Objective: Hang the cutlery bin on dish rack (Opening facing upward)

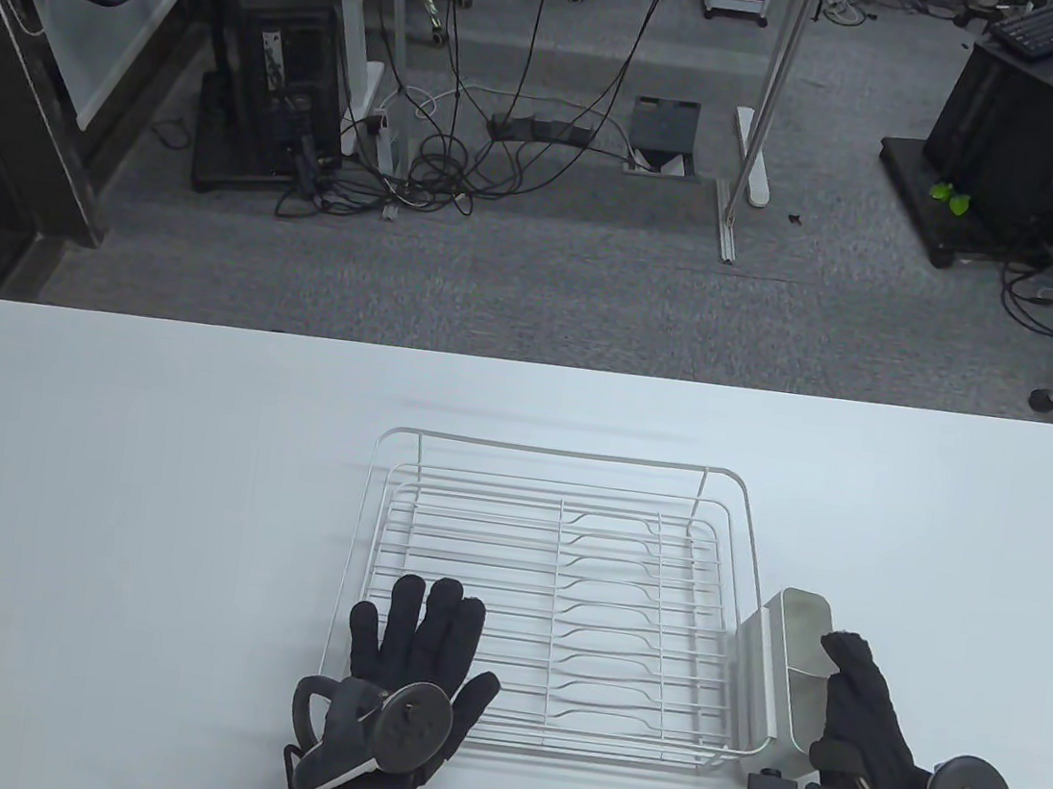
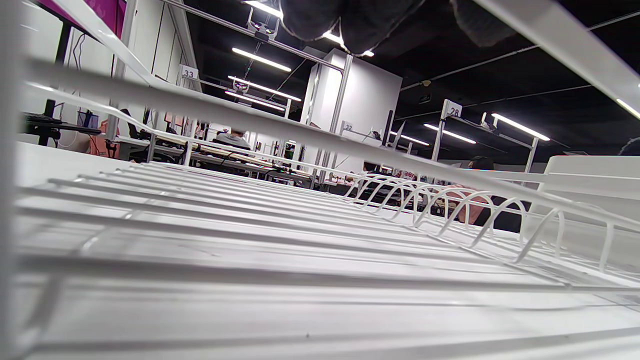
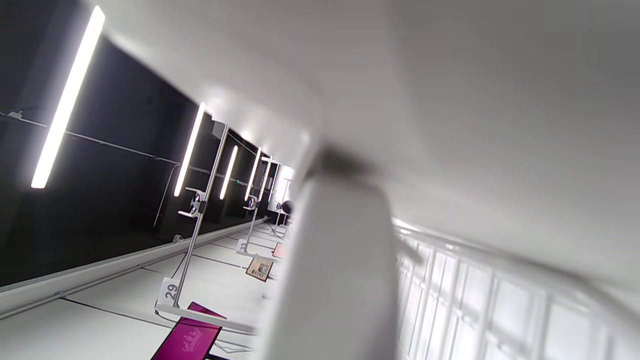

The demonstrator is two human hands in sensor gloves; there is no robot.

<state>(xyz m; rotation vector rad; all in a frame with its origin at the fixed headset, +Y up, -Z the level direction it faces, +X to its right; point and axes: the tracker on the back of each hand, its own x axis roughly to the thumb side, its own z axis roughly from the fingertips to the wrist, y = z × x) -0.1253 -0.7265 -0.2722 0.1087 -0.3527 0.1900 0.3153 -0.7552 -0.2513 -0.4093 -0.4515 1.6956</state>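
A white wire dish rack (image 1: 548,601) stands on the white table (image 1: 137,479). The white cutlery bin (image 1: 778,655) sits upright against the outside of the rack's right rail near the front corner, opening upward. My right hand (image 1: 860,729) grips the bin, with fingers over its near right rim. My left hand (image 1: 415,651) lies flat with spread fingers on the rack's near left corner. In the left wrist view the rack wires (image 2: 300,225) fill the frame and the bin (image 2: 590,185) shows at far right. The right wrist view shows the bin's wall (image 3: 500,100) close up.
The table's far edge (image 1: 530,364) runs behind the rack. Beyond it is office floor with desks, cables and computer stands. Bare table surface lies left of the rack and right of the bin.
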